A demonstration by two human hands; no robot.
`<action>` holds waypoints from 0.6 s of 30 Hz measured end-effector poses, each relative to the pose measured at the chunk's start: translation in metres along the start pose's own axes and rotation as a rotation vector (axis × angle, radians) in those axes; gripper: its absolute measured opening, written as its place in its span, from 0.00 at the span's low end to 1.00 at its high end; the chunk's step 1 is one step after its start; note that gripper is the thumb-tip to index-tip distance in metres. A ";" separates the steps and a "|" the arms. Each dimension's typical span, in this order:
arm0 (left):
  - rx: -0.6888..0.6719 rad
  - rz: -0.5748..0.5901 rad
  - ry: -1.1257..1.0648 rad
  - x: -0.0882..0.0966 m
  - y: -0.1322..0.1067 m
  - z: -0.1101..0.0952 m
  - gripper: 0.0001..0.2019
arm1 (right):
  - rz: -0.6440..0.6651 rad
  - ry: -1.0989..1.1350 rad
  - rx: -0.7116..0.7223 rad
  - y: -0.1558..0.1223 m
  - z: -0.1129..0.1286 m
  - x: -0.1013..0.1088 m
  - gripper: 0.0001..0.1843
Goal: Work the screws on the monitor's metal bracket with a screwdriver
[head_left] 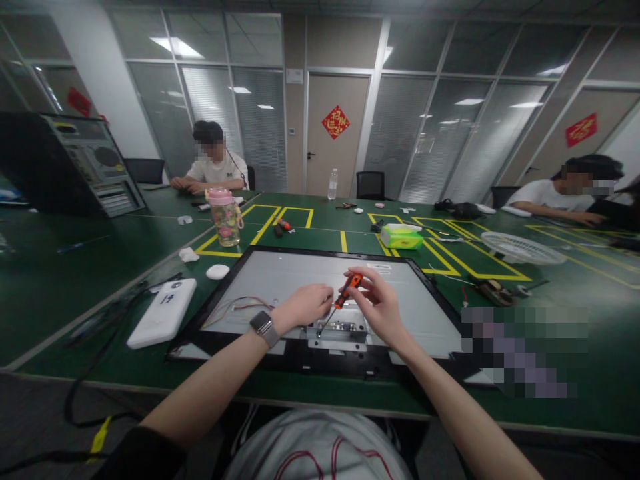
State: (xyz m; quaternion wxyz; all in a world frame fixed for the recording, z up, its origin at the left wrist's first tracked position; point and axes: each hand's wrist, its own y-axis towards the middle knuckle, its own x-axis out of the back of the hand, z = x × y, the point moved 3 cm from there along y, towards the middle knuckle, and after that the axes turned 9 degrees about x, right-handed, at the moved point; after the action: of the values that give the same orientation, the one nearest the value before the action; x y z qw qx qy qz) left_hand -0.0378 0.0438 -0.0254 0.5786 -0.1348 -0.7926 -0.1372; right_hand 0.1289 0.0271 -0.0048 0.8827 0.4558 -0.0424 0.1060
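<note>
An orange-and-black screwdriver (pixel 349 291) slants down to the left, its handle pinched in the fingers of my right hand (pixel 379 301). The tip of its shaft meets a metal bracket (pixel 337 345) with a small circuit board (pixel 345 327) at the near edge of a flat display panel (pixel 425 300). My left hand (pixel 306 305), below a wristwatch (pixel 264 327), is closed over the bracket, its fingertips close to the shaft. Whatever those fingers grip, if anything, is hidden. Thin wires (pixel 240 303) lie across the panel's grey back to the left.
A white power bank (pixel 164 312) and white case (pixel 218 272) lie left of the panel. Beyond stand a pink-lidded bottle (pixel 225 220) and green tissue pack (pixel 401 237). A white fan grille (pixel 523 248) lies right. A computer tower (pixel 70 163) stands left; two people sit across the table.
</note>
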 end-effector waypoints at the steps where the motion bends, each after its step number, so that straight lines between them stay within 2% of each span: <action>1: -0.006 -0.005 -0.021 0.000 0.000 0.000 0.13 | 0.034 -0.014 0.016 0.001 0.004 -0.001 0.15; 5: -0.024 0.009 -0.072 -0.001 -0.001 0.002 0.12 | 0.260 0.014 0.057 0.010 0.021 -0.009 0.18; 7: -0.016 0.012 -0.062 0.000 -0.003 0.002 0.12 | 0.323 -0.003 0.093 0.016 0.029 -0.013 0.17; 10: -0.004 0.009 -0.050 0.006 -0.005 -0.004 0.12 | 0.328 -0.117 0.201 0.024 0.038 -0.016 0.14; 13: 0.026 0.022 -0.024 0.011 -0.006 -0.009 0.12 | 0.382 -0.238 0.269 0.031 0.041 -0.016 0.15; 15: 0.051 0.023 -0.009 0.011 -0.006 -0.009 0.11 | 0.418 -0.220 0.251 0.034 0.041 -0.015 0.17; 18: 0.054 0.042 0.025 0.007 -0.004 -0.005 0.08 | 0.385 -0.019 0.129 0.036 0.035 -0.014 0.19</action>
State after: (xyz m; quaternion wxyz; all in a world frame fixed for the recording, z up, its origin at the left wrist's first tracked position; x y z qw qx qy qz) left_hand -0.0371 0.0384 -0.0178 0.5947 -0.1338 -0.7857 -0.1051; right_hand 0.1079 0.0170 0.0418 0.8146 0.4960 -0.1303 0.2709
